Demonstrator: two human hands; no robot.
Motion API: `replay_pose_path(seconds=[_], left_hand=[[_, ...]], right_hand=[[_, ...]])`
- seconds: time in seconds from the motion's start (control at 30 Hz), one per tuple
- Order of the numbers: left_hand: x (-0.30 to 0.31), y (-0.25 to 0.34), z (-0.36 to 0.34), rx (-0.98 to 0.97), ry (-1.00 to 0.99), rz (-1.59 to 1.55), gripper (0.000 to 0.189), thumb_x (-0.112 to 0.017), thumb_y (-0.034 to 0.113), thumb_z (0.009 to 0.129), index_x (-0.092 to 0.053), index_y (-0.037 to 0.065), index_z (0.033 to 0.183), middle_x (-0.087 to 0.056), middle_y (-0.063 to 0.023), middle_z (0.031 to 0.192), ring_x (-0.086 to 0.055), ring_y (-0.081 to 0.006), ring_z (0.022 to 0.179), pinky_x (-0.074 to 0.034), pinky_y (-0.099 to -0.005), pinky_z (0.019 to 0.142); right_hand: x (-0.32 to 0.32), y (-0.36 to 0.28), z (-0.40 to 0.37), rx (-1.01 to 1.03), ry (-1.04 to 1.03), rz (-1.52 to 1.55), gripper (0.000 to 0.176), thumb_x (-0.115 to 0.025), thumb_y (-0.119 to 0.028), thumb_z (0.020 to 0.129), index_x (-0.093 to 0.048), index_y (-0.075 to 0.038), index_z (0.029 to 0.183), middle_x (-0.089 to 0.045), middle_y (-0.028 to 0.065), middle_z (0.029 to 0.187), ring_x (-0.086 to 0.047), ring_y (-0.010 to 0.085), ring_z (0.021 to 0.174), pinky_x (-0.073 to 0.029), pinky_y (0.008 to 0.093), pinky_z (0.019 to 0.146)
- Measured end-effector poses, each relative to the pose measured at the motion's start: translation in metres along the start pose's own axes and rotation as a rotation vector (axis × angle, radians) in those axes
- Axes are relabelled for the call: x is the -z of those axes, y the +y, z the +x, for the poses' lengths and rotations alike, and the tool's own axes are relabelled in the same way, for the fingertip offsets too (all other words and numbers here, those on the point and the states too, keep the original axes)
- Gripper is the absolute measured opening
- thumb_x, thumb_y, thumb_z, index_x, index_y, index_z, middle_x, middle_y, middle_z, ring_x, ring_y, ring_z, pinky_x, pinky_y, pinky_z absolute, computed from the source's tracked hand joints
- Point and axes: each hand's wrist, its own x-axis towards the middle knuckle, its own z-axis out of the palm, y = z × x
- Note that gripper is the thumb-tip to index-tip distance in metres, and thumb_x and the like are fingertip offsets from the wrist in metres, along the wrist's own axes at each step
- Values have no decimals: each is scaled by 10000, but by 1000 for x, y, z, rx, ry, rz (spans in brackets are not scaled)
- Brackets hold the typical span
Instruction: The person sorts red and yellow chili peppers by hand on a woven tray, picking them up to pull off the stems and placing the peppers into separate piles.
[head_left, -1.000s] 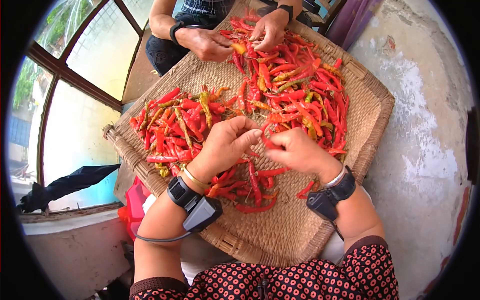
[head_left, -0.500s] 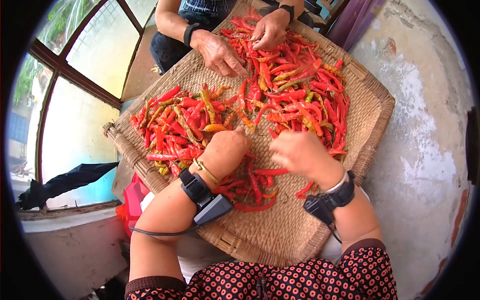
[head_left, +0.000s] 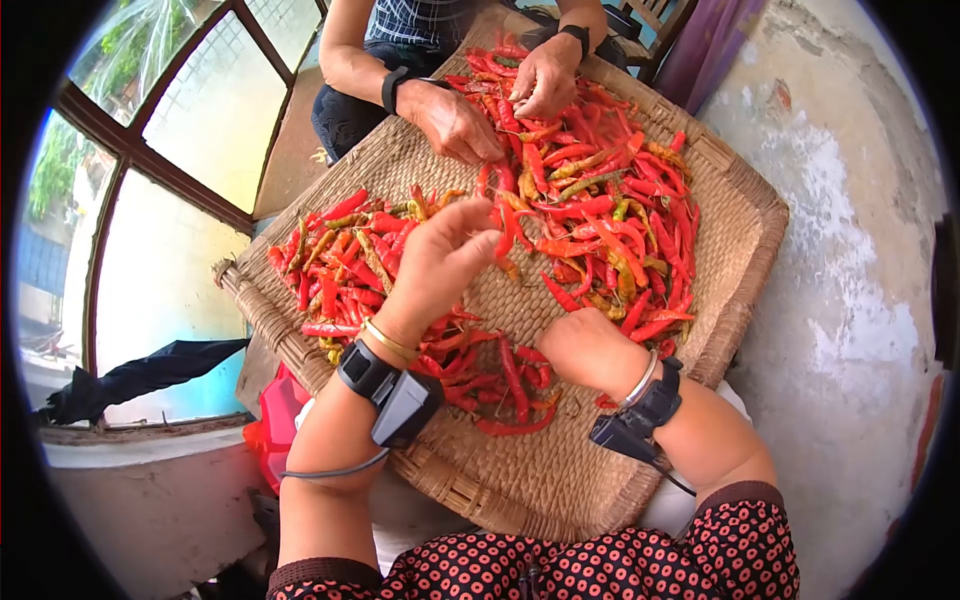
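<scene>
Red chili peppers [head_left: 625, 230] lie heaped on a woven tray [head_left: 740, 200], the largest heap at its far right. A second heap [head_left: 350, 260] is at the left and a smaller one [head_left: 500, 375] nearer me. Over the tray's middle, beside the left heap, my left hand [head_left: 440, 262] is raised with thumb and fingers apart and nothing visible between them. My right hand [head_left: 590, 350] rests low at the near edge of the large heap, its fingers curled under and hidden, so what they hold does not show.
Across the tray, another person's two hands [head_left: 455, 122] touch the peppers. Windows [head_left: 165, 300] and a dark folded umbrella [head_left: 150, 372] are at the left, with a red plastic object [head_left: 280, 425] below. A bare wall [head_left: 840, 270] stands at the right.
My left hand has lifted up and opened. My right hand has moved down toward me. The other person's left-side hand has shifted right and its fingers are drawn in.
</scene>
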Motion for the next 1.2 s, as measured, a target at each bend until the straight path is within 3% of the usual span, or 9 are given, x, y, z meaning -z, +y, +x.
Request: replay_pose_path(seconds=[0.03, 0.17, 0.27, 0.37, 0.5, 0.67, 0.97, 1.07, 1.2], left_hand=[[2, 1, 2, 1, -1, 2, 238, -665, 111, 764, -621, 24, 981, -616, -120, 855, -570, -100, 707, -471, -257, 649], [25, 2, 5, -544, 126, 1227, 298, -682, 219, 728, -628, 53, 970, -599, -113, 954, -575, -309, 852, -476, -374, 738], [25, 3, -2, -301, 85, 1484, 355, -698, 232, 701, -626, 59, 1003, -560, -122, 1003, -528, -304, 935, -442, -384, 804], [22, 0, -2, -266, 30, 1550, 358, -702, 285, 686, -643, 61, 958, -536, -112, 1000, -492, -292, 957, -431, -381, 790], [18, -8, 0, -303, -29, 1555, 308, -714, 322, 655, -674, 73, 832, -521, -90, 1017, -462, -271, 972, -412, -378, 795], [19, -23, 4, -430, -38, 1609, 255, -697, 318, 655, -676, 88, 760, -536, -71, 961, -472, -248, 965, -402, -388, 787], [19, 9, 1, -424, 51, 1349, 134, -637, 182, 704, -660, 52, 723, -608, -101, 770, -575, -290, 754, -477, -378, 690], [17, 12, -1, -249, -45, 1269, 160, -633, 189, 729, -675, 43, 779, -620, -108, 729, -599, -284, 657, -484, -367, 609], [14, 7, 3, -68, -268, 839, 179, -661, 130, 767, -667, 16, 905, -626, -54, 695, -577, -143, 615, -465, -286, 570]], right_hand=[[1, 3, 2, -5, -45, 40, 81, -580, -127, 669, -597, -54, 700, -595, 130, 642, -615, 315, 654, -484, 423, 591], [33, 12, 3, -69, -30, 250, 112, -576, -163, 688, -601, -61, 726, -596, 135, 662, -601, 317, 640, -470, 417, 587], [54, 26, 1, -142, 182, 425, 141, -606, -184, 709, -589, -45, 725, -594, 131, 648, -602, 289, 621, -461, 389, 572], [67, 34, -2, -262, 320, 537, 174, -636, -199, 719, -580, -35, 729, -590, 121, 631, -598, 247, 593, -451, 354, 563], [74, 37, -10, -246, 46, 553, 162, -612, -173, 722, -586, -14, 705, -580, 149, 625, -588, 255, 574, -442, 354, 551], [92, 46, -22, -353, 181, 551, 155, -621, -165, 713, -579, -17, 700, -578, 137, 615, -578, 246, 548, -438, 340, 525], [105, 50, -47, -602, 167, 386, 206, -655, -249, 726, -629, -46, 748, -619, 112, 656, -612, 254, 619, -466, 352, 587], [93, 47, -42, -521, 242, 387, 208, -644, -254, 737, -633, -49, 768, -629, 118, 693, -624, 266, 660, -477, 365, 609], [87, 32, -29, -424, 212, 321, 211, -635, -260, 748, -639, -64, 824, -633, 134, 729, -622, 303, 712, -481, 405, 642]])
